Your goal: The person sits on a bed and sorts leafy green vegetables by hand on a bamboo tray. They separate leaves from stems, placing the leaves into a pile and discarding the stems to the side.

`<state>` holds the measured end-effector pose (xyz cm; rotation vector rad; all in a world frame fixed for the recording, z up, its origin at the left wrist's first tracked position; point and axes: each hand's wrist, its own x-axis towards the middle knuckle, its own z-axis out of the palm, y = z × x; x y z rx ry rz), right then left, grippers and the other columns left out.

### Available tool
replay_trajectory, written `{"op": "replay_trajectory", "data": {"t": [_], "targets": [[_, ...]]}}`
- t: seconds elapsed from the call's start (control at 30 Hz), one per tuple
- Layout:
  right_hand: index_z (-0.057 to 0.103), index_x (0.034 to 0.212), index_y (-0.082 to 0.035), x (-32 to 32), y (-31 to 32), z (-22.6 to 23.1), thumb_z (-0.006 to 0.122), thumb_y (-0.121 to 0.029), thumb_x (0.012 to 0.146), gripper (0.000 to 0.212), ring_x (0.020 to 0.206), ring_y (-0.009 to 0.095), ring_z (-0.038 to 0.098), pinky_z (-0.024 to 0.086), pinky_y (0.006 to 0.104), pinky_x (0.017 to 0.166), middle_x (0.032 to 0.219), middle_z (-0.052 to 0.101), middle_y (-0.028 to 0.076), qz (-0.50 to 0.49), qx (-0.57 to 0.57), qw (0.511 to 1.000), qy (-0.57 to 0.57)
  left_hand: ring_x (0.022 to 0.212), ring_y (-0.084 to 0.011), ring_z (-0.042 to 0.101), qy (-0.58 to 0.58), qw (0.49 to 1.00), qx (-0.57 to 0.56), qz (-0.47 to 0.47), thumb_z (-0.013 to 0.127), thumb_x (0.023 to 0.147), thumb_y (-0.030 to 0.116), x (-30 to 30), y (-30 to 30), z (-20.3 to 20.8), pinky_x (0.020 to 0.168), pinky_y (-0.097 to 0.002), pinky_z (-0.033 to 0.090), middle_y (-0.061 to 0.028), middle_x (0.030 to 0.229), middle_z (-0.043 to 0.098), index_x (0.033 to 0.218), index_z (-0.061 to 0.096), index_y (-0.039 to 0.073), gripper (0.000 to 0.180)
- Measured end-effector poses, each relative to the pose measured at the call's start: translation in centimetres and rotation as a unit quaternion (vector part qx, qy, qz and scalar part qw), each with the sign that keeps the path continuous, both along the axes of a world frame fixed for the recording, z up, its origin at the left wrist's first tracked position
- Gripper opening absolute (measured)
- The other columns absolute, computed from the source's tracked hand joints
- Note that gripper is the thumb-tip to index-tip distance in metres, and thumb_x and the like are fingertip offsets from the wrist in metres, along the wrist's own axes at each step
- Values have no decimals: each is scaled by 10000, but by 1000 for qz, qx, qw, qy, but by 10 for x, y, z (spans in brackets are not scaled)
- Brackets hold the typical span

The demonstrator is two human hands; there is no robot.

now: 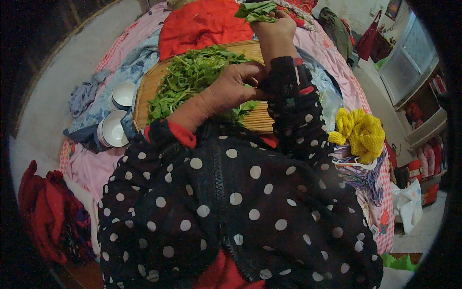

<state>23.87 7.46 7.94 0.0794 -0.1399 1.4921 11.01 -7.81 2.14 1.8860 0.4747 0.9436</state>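
Note:
My right hand (275,30) is raised at the far side, closed round a small bunch of green leaves (257,11). Across the middle, my left hand (236,84) has its fingers curled against the black dotted sleeve (283,79) of my right arm, near the cuff; part of the fingertips is hidden there. Below the hands, a heap of leafy greens (197,72) with pale stems covers much of a slatted bamboo tray (144,98).
Two white bowls (115,129) stand left of the tray. A red cloth (207,26) lies beyond it. At the right is a bunched yellow mesh (361,132), with a white plastic bag (409,204) lower down. Red clothing (45,212) is piled at the lower left.

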Motion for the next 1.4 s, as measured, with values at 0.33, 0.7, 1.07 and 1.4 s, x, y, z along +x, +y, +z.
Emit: {"op": "replay_trajectory", "data": {"t": [0.33,0.7,1.07,1.4], "targets": [[525,845,-42,19,-8,15,372,-153,831,189,755,243,565,468,374,738,796,577,76,22,-4,998,53,725,-48,485,-1,995,-80,-57,688,678,-28,0,-1,-1,662,-209,410,33,746,500,745,520,29,190],[468,731,-71,6,-4,-17,463,-205,811,157,503,166,469,379,287,473,623,482,36,-516,-12,784,-344,872,-91,528,-86,996,8,-14,696,648,-66,2,-11,11,786,-247,428,-35,959,568,725,513,10,213],[486,907,-69,-8,1,-19,467,-188,826,145,640,200,537,446,333,569,776,536,73,-500,39,829,-248,806,-57,505,-38,998,-32,-41,729,644,11,-6,0,2,730,-199,413,5,866,582,861,612,14,246],[488,840,1,-14,-2,2,464,-118,849,122,675,227,502,428,369,632,751,513,108,-806,40,363,-466,745,-50,513,23,991,-86,-101,685,659,-57,-8,-16,17,715,-219,429,49,759,565,820,608,6,190]]}}
